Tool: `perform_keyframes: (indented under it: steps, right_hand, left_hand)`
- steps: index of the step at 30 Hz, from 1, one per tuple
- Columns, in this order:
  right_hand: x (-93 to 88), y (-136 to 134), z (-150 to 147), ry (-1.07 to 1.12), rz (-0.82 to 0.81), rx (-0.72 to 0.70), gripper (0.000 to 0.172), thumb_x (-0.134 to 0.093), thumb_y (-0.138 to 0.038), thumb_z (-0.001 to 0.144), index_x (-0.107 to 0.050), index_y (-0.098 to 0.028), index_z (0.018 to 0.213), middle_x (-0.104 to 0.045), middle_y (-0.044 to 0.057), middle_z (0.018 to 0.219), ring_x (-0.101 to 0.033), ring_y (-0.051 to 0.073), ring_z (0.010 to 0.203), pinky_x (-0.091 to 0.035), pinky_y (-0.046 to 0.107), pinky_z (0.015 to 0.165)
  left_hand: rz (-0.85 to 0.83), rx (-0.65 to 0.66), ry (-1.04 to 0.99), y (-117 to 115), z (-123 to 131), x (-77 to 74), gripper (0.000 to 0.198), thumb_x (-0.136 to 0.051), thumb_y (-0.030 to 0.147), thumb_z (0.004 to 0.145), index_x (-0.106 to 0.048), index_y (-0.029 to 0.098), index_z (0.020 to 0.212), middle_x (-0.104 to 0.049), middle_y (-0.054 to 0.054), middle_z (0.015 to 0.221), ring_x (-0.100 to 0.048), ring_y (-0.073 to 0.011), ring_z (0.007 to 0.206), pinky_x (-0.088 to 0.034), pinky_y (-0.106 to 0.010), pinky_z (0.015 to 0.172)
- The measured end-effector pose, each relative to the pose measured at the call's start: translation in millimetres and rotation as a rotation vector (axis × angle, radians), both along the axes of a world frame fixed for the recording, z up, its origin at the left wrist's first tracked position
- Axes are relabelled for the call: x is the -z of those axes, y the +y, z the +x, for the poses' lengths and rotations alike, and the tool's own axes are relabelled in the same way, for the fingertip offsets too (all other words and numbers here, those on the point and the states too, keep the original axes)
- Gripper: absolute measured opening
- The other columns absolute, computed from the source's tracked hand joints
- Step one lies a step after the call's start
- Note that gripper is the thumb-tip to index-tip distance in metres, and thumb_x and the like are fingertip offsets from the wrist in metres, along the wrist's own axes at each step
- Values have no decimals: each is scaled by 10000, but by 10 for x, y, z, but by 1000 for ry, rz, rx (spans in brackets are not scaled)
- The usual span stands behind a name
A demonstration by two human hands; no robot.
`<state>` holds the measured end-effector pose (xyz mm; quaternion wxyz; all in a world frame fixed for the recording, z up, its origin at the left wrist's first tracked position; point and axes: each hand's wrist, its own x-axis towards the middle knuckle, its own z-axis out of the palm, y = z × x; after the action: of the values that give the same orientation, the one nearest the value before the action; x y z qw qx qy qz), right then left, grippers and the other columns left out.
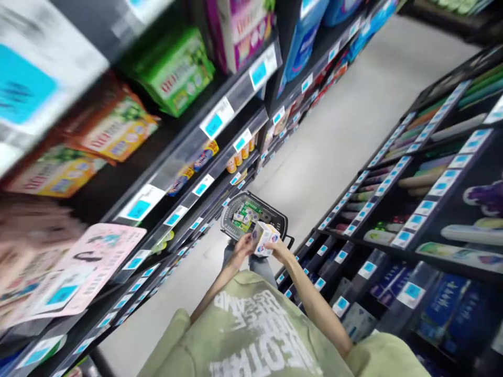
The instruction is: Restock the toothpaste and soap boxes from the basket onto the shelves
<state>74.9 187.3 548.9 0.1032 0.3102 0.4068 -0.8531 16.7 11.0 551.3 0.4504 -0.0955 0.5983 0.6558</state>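
White, printed, rectangular carton (pixel 269 231), gripped between your left hand (pixel 244 244) and right hand (pixel 278 250).
Probably light, stiff cardboard; hold its opposite sides without squeezing.

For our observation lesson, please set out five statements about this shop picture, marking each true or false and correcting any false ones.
1. The right hand holds white packaging, with the left hand close beside it. True.
2. The basket is bright red. False: the basket is dark.
3. Green-and-white packs lie in the basket. True.
4. The person's shirt is completely plain. False: the shirt bears white lettering.
5. The aisle floor is black. False: the floor is pale grey.
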Motion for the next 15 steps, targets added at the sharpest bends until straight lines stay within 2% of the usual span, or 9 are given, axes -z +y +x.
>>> perform_keyframes:
  steps: [2, 3, 6, 11, 15]
  right_hand:
    - [-219, -122, -1, 26, -15, 38, 701, -863, -350, 523, -614, -257, 1172, -762, 62, 1024, -732, 304, 932, -600, 434, 785]
    - [-307, -188, 2, 35, -6, 42, 702, -868, -339, 523, -614, -260, 1173, -761, 63, 1027, -730, 311, 948, -600, 436, 789]
    - [-490, -411, 27, 45, 49, 37, 689, -880, -331, 522, -623, -265, 1157, -760, 58, 998, -722, 324, 981, -598, 440, 810]
    - [-598, -878, 63, 15, 99, 44, 624, -884, -413, 532, -650, -266, 1091, -748, 47, 932, -716, 332, 975, -588, 465, 841]
    - [-663, -1224, 53, -31, 191, 7, 448, -864, -442, 617, -657, -276, 978, -714, 15, 806, -717, 295, 814, -590, 460, 782]
  left_hand:
    - [34, 95, 82, -101, -52, -225, 920, -916, 488, 569, -526, 189, 1347, -605, -162, 1350, -611, -326, 1193, -540, -412, 925]
    - [30, 149, 135, -162, -68, -312, 950, -934, 421, 556, -506, 181, 1369, -608, -169, 1335, -617, -327, 1176, -541, -419, 921]
    - [-23, 240, 319, -366, -106, -496, 846, -900, 334, 617, -515, 167, 1352, -629, -168, 1269, -625, -314, 1136, -551, -424, 895]
    - [-87, 200, 578, -776, -236, -718, 665, -863, 220, 606, -604, 190, 1218, -596, -110, 1200, -598, -279, 1128, -560, -373, 889]
    - [-112, 125, 750, -1155, -473, -915, 579, -786, 138, 633, -621, 195, 1185, -559, -91, 1190, -598, -261, 1132, -527, -375, 966]
